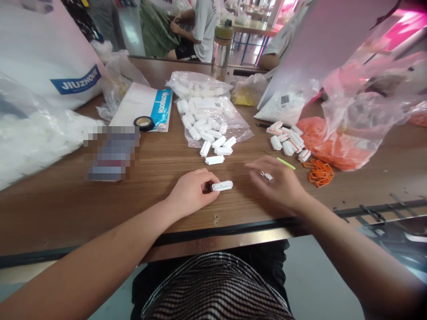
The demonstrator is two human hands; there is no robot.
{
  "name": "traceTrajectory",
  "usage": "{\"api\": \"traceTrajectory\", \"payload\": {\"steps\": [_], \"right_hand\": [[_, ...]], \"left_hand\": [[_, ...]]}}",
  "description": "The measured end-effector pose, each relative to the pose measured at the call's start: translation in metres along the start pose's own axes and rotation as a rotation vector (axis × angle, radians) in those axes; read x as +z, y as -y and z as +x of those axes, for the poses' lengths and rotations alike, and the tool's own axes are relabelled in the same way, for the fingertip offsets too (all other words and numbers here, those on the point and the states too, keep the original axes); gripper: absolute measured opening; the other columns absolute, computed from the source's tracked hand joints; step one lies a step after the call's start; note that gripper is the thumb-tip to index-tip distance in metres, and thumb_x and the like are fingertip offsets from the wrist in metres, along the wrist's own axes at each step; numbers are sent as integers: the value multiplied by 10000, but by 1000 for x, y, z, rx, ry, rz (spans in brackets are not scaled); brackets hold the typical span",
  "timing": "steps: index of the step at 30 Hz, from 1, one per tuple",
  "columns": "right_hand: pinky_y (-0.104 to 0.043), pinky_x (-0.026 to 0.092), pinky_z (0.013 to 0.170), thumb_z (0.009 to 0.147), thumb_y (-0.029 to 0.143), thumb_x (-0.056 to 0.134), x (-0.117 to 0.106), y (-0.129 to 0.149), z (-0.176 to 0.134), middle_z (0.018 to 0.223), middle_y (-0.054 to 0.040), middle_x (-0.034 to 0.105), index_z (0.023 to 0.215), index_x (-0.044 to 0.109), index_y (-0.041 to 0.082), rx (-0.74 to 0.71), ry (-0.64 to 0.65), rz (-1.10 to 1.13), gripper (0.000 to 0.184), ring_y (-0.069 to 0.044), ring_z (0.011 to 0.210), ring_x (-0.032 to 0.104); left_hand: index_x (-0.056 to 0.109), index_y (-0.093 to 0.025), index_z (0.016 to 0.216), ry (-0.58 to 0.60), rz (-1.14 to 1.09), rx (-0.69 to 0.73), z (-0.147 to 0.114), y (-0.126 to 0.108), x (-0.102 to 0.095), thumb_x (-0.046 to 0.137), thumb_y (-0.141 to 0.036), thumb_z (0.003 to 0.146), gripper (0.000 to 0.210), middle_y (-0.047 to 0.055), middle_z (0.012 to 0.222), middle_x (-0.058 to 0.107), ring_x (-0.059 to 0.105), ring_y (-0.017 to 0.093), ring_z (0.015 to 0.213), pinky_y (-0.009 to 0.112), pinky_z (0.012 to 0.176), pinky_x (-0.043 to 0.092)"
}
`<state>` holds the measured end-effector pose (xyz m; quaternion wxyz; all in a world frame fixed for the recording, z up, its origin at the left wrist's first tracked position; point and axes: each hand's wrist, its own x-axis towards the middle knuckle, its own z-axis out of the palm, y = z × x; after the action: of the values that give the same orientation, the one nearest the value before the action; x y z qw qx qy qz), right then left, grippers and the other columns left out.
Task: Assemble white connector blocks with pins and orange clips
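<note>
My left hand (191,193) is closed on one end of a white plastic connector housing (222,186), its thumb and fingers pinching it just over the table. A row of small slots shows along the housing's face. My right hand (278,181) is blurred, its fingers stretched out and apart around a few tiny white pieces (266,176); whether it touches them I cannot tell. Beyond the left hand lie several loose white housings (215,160). Past the right hand rest a yellow-green stick-like tool (286,163), white housings with orange inserts (289,141) and a heap of orange clip frames (319,173).
Behind the loose housings is an opened plastic bag (238,120). A notebook (133,104), black tape roll (143,123) and blurred-out flat object (111,155) lie left. Bags of orange parts (347,142) and white parts (30,133) flank the table. A bottle (221,51) stands behind.
</note>
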<state>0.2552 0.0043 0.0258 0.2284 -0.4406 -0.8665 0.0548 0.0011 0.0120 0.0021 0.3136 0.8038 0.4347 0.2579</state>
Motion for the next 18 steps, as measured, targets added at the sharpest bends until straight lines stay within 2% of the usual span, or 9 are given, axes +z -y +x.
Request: {"api": "traceTrajectory", "payload": {"steps": [1, 3, 4, 6, 8, 9, 12, 18], "right_hand": [[-342, 486, 823, 892, 252, 531, -7, -14, -1, 1010, -84, 703, 1108, 713, 187, 104, -41, -51, 290, -200, 908, 646], [-351, 488, 768, 881, 282, 516, -22, -44, -4, 961, -110, 709, 1077, 729, 169, 336, -73, -311, 310, -239, 899, 655], [-362, 483, 746, 861, 308, 532, -29, -58, -6, 965, -122, 712, 1058, 737, 176, 431, 6, -437, 313, -268, 913, 655], [-371, 472, 724, 834, 329, 537, -39, -81, -10, 926, -132, 718, 945, 757, 178, 502, 221, -577, 289, -297, 911, 656], [-375, 467, 728, 826, 313, 520, -43, -95, -14, 931, -139, 722, 860, 752, 167, 522, 321, -631, 276, -305, 919, 657], [-377, 466, 733, 827, 308, 514, -43, -100, -16, 943, -145, 723, 847, 745, 158, 522, 325, -634, 276, -307, 923, 658], [-379, 471, 715, 836, 347, 522, -42, -104, -19, 935, -142, 730, 917, 720, 147, 548, 269, -542, 293, -302, 882, 671], [-314, 468, 642, 772, 466, 659, -55, -94, -10, 753, -35, 720, 882, 753, 204, 642, 20, -29, 300, -200, 686, 644]], "left_hand": [[705, -224, 894, 6, 1, 0, 0, 0, 0, 659, -236, 798, 107, -15, 747, 567, 513, 122, 657, 280, 637, 396], [703, -225, 897, 15, 3, -3, 0, 0, -1, 659, -238, 796, 110, -15, 756, 569, 519, 122, 660, 283, 638, 400], [702, -224, 896, 16, 4, -4, 0, 0, -1, 661, -238, 794, 111, -15, 758, 570, 520, 122, 661, 284, 640, 401], [700, -223, 896, 16, 7, -5, 0, 0, -1, 663, -239, 792, 112, -14, 756, 569, 522, 123, 661, 285, 642, 404], [699, -223, 897, 13, 11, -3, 1, 0, -1, 663, -242, 792, 113, -14, 755, 570, 521, 124, 662, 285, 644, 404], [699, -225, 900, 12, 13, -1, 1, 0, -1, 663, -244, 793, 114, -14, 756, 571, 521, 124, 662, 284, 643, 403], [698, -226, 903, 13, 17, -1, 0, 0, -1, 663, -245, 794, 116, -13, 761, 574, 517, 123, 659, 282, 641, 399], [700, -225, 907, 14, 8, 6, 0, 2, -1, 655, -243, 793, 123, -12, 751, 571, 505, 122, 654, 273, 633, 396]]}}
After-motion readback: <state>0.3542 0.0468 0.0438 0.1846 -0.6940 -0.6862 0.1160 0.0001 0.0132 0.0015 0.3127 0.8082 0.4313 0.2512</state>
